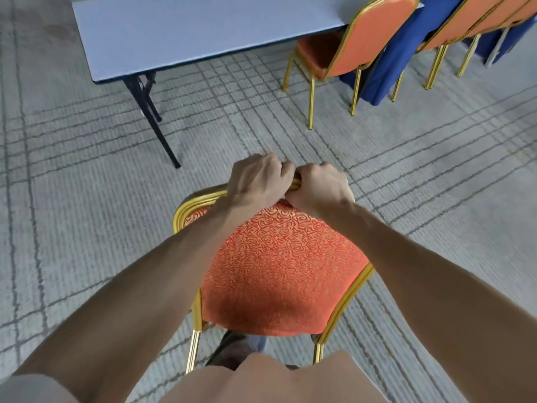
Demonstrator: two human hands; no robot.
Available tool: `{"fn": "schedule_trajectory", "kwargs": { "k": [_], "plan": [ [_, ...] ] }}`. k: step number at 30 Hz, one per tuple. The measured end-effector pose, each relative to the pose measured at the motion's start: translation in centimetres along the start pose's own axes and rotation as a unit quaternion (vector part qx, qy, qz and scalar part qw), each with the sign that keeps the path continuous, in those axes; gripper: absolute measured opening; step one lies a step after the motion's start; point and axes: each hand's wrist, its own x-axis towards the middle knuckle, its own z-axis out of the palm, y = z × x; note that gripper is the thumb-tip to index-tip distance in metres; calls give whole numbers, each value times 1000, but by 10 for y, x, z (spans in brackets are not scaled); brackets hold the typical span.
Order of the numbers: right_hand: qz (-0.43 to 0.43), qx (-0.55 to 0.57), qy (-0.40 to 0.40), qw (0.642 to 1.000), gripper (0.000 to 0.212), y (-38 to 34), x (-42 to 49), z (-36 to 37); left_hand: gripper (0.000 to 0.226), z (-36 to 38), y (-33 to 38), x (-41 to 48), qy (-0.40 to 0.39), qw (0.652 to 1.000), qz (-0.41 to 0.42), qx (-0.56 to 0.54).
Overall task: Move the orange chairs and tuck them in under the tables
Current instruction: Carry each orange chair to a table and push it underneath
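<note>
The orange chair (279,266) stands in the open on the grey patterned carpet (87,199), just in front of the person and well apart from the tables. Its padded back faces the camera, running lengthwise from its lower edge near the person's body up to the gold top rail, which points toward the grey table (189,33) ahead. Both hands sit side by side, touching, at the middle of that top rail: the left hand (257,180) is wrapped over the gold tubing with fingers curled around it, and the right hand (321,187) is clenched on the same rail just beside it. Two gold rear legs show below the backrest. Farther off, a second orange chair (348,45) stands at the right end of the grey table, its seat partly under the tabletop. Beyond it, more orange chairs (476,21) lean against a table draped in blue cloth (401,50).
</note>
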Motion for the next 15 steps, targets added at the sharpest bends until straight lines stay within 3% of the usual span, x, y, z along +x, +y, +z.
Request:
{"fn": "schedule_trajectory", "kwargs": {
  "k": [3,8,11,15],
  "plan": [
    [-16,-14,10,1000,30,3,38,-19,24,-15,-13,34,28,999,24,-5],
    [-55,-42,64,996,30,10,81,-49,50,-37,-19,83,48,990,-89,-102],
    [-75,-62,77,992,34,23,87,-52,45,-37,-7,94,27,962,-158,-220],
    [-68,-91,36,993,32,52,91,-43,43,-16,15,109,-36,940,-183,-284]
  ]
}}
